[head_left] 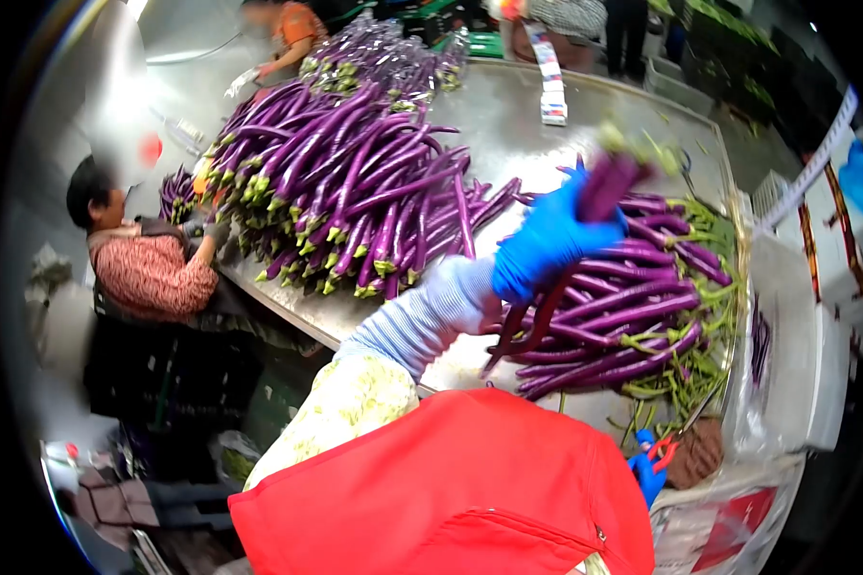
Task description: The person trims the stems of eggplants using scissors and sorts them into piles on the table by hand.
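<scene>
My left hand [561, 235], in a blue glove, is closed around a small bunch of long purple eggplants [612, 187]. Their green stem ends point up and are blurred by motion. Below that hand lies a pile of eggplants [633, 297], stems toward the right. My right hand [648, 470], also blue-gloved and partly hidden by the red garment on my body, grips red-handled scissors [664, 452] at the table's lower right edge. The blades point up and right, near cut green stems [676, 388].
A large heap of eggplants [345, 192] covers the metal table's [508, 105] left side, with plastic-wrapped ones [379, 53] behind. A strip of labels [551, 86] hangs over the far edge. Co-workers [153, 254] stand at the left and back. White boxes [786, 335] stand right.
</scene>
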A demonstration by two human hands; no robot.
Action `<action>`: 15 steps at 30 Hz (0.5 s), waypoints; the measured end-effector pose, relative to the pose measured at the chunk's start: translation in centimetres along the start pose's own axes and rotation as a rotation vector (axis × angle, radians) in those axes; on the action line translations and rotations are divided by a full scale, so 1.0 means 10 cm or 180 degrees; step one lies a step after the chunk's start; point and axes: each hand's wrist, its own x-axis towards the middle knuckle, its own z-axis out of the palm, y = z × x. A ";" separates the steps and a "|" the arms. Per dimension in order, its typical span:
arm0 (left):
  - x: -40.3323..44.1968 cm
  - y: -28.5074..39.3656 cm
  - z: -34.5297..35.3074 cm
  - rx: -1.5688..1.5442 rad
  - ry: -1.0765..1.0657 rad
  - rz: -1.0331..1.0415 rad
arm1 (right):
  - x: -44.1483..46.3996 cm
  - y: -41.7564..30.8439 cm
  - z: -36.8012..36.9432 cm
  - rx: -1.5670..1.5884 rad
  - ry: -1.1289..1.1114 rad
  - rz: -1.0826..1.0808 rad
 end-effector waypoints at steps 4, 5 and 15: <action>0.43 0.53 -1.09 -0.0628 0.1885 0.0853 | 0.06 -0.07 0.22 0.0070 -0.0201 0.0023; 0.53 0.64 -1.36 -0.0987 0.2504 0.1234 | 0.15 0.08 0.07 -0.0102 -0.0099 0.0162; 0.23 0.75 -5.04 -0.2319 0.5083 0.1998 | 0.40 0.14 0.23 -0.0269 -0.0154 0.0178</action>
